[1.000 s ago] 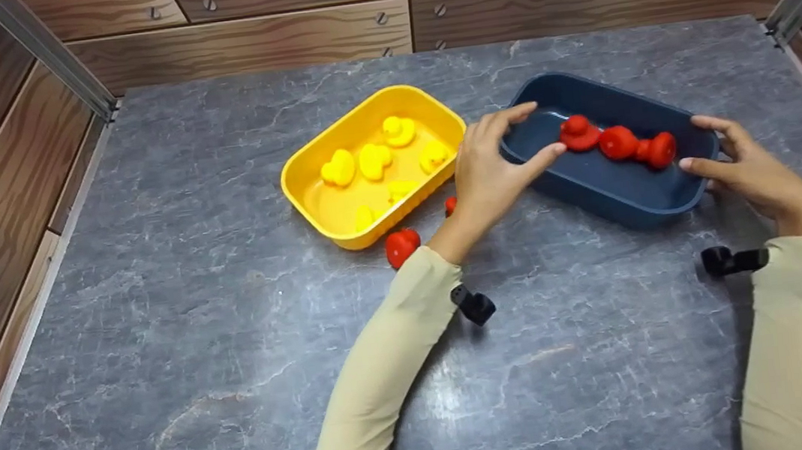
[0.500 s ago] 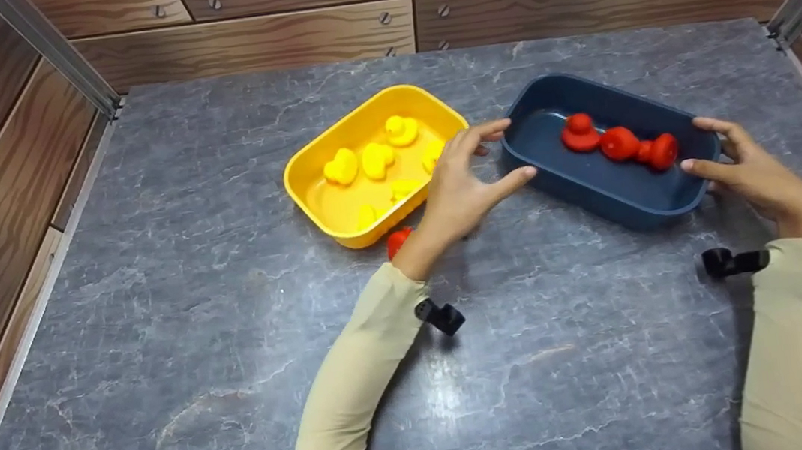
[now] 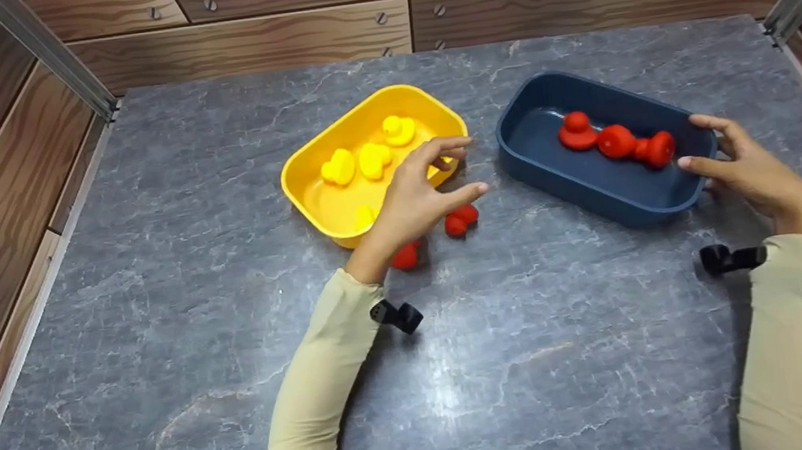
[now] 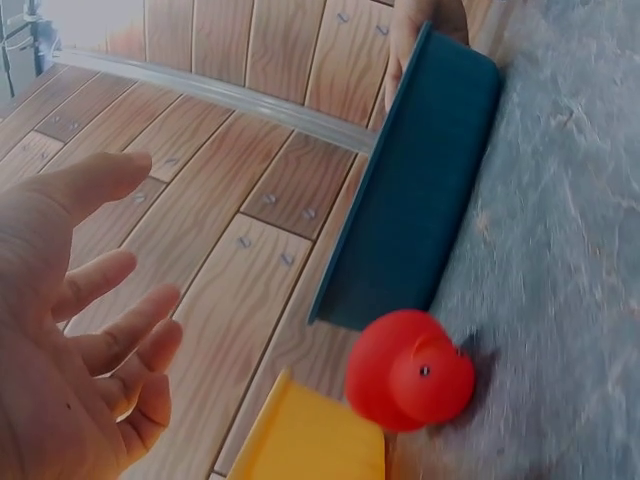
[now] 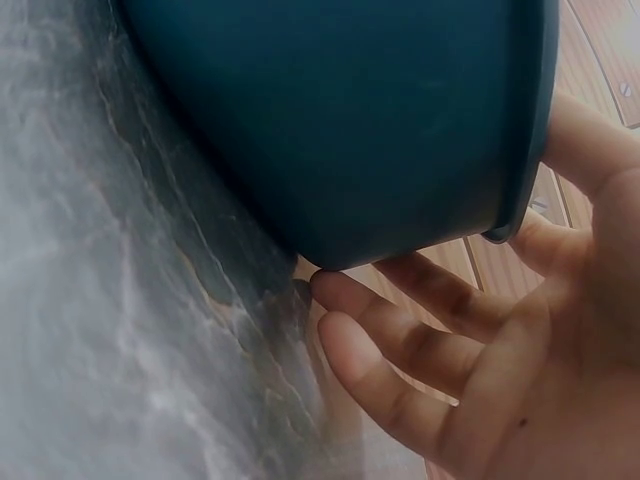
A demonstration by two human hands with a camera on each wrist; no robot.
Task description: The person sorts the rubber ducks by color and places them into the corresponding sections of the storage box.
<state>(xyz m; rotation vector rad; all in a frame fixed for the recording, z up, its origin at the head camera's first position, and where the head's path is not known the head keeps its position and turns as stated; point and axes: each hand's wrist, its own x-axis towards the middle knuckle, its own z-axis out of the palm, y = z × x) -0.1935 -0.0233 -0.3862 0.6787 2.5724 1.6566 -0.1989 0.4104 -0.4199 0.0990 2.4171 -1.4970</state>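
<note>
Hovering left hand over red ducks, right hand on blue tray

Left hand (image 3: 419, 196) is held above the counter (image 3: 195, 339) at the near-right corner of the yellow tray (image 3: 304, 172), fingers spread and relaxed, nothing grasped. In the left wrist view the palm (image 4: 60, 330) is seen empty, with a red duck (image 4: 410, 372) lying on the counter near it. Two red ducks are seen by this hand in the head view: one (image 3: 461, 219) just right of the wrist, one (image 3: 404, 256) partly hidden under it. Yellow ducks (image 3: 356, 163) are kept inside the yellow tray.

Right hand (image 3: 746, 170) is placed at the right end of the blue tray (image 3: 537, 164), thumb at the rim, fingers (image 5: 420, 330) loosely curled against the outer wall and base. Three red ducks (image 3: 616, 141) are lined up inside the blue tray.
</note>
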